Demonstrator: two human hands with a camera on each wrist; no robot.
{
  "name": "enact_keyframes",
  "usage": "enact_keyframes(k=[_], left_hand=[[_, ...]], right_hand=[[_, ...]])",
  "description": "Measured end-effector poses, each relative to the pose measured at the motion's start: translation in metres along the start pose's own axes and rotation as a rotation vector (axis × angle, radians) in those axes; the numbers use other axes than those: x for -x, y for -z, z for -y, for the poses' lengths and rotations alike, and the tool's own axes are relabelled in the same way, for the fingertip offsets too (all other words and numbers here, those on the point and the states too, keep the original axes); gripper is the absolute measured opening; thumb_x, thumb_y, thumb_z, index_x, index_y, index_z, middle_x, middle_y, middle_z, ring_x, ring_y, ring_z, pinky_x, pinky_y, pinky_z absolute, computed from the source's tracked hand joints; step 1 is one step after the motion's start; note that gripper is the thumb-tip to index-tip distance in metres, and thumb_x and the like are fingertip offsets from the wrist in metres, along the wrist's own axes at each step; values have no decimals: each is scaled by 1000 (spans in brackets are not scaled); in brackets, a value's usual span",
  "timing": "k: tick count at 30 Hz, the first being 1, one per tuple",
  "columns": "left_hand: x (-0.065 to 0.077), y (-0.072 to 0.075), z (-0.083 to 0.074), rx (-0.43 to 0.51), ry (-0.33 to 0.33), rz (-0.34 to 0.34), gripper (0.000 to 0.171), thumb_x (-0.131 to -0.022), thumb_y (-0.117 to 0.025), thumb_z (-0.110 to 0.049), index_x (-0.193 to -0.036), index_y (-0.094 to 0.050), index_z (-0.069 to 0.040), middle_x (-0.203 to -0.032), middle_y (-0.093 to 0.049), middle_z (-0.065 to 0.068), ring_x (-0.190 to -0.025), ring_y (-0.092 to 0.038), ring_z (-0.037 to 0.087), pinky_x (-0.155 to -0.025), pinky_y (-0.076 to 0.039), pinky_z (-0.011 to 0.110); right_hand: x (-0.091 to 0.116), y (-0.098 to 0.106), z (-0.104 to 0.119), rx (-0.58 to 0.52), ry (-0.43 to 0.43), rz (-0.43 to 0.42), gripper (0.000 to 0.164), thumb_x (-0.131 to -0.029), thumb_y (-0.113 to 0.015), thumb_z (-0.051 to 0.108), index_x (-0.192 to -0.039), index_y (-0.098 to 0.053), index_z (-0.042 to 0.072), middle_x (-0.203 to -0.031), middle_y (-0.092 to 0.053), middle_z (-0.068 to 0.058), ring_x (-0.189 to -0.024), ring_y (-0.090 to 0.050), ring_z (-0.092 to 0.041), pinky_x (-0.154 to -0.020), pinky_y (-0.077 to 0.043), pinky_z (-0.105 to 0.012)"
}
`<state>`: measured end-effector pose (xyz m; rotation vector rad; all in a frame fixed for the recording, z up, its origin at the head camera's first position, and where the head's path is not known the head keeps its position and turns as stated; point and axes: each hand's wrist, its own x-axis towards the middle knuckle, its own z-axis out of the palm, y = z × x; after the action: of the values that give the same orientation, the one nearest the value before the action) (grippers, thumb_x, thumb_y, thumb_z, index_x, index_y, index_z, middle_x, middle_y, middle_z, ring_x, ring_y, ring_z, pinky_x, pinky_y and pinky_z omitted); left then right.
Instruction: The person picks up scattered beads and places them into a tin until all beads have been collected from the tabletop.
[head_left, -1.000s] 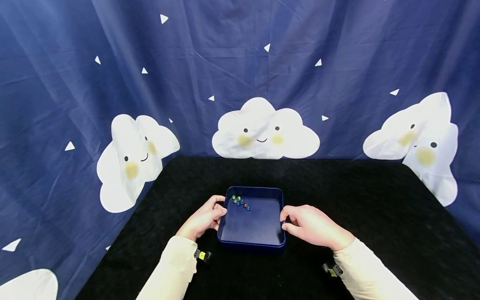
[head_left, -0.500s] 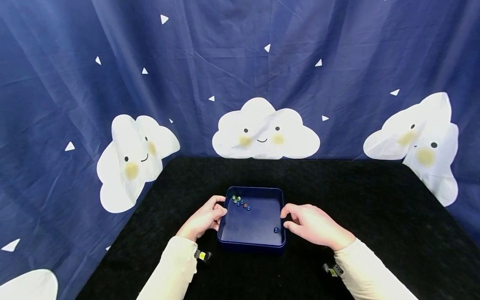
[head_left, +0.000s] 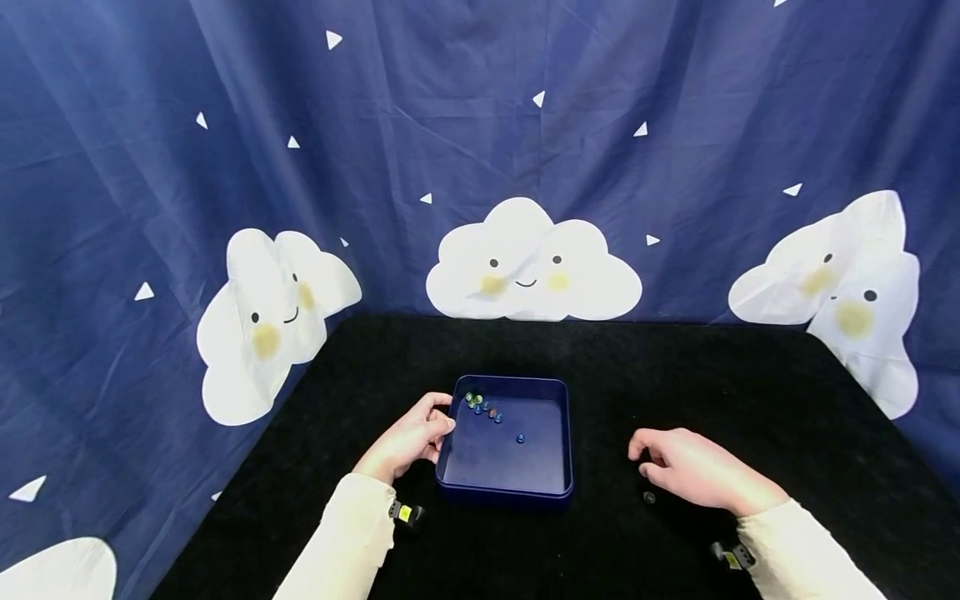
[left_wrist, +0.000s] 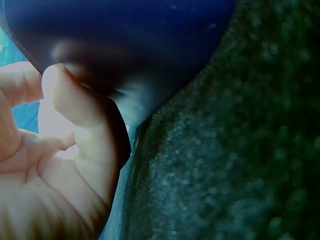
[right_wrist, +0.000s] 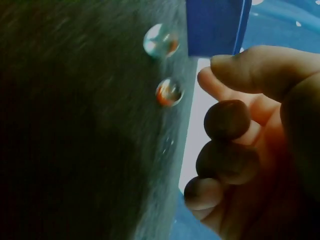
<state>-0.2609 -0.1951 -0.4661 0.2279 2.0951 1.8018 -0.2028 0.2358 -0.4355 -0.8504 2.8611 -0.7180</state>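
Observation:
A dark blue square tray [head_left: 507, 492] stands on the black cloth. Near its far left corner lies a cluster of glass marbles [head_left: 477, 409], green, blue and one reddish. A single blue marble [head_left: 521, 438] lies apart, nearer the middle. My left hand [head_left: 411, 435] rests against the tray's left side; the left wrist view shows its thumb [left_wrist: 62, 90] at the outer wall. My right hand [head_left: 701, 468] is over the cloth to the right of the tray, thumb and forefinger apart, other fingers loosely curled, nothing between them. Close by are two clear marbles with orange inside, one larger [right_wrist: 161, 41], one smaller [right_wrist: 170, 92].
Black cloth [head_left: 637, 367] covers the table around the tray. In the head view, a clear marble [head_left: 649, 497] sits just in front of my right thumb. A dark blue curtain [head_left: 465, 108] with white clouds hangs behind the table.
My right hand opened at the tray's right wall, letting a blue marble drop inside, then moved right over the cloth. That marble rolled left toward the tray's middle. My left hand stayed put.

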Motion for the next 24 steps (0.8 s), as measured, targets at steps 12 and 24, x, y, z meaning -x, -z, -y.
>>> enact_keyframes(k=[12, 24], left_hand=[[-2, -1, 3, -4, 0, -2, 50, -95, -57, -6, -141, -38, -1, -89, -51, 13, -66, -51, 18, -52, -53, 30], [-2, 0, 4, 8, -2, 2, 49, -95, -56, -7, -141, -39, -1, -88, -50, 13, -67, -51, 19, -53, -54, 32]], right_hand=[[8, -6, -13, -37, -4, 94, 29, -82, -70, 5, -100, -59, 26, -72, -51, 18, -64, -48, 0, -62, -42, -25], [11, -9, -14, 8, -32, 38, 29, -82, -74, 8, -92, -56, 28, -66, -47, 19, -58, -44, 0, -56, -38, -24]])
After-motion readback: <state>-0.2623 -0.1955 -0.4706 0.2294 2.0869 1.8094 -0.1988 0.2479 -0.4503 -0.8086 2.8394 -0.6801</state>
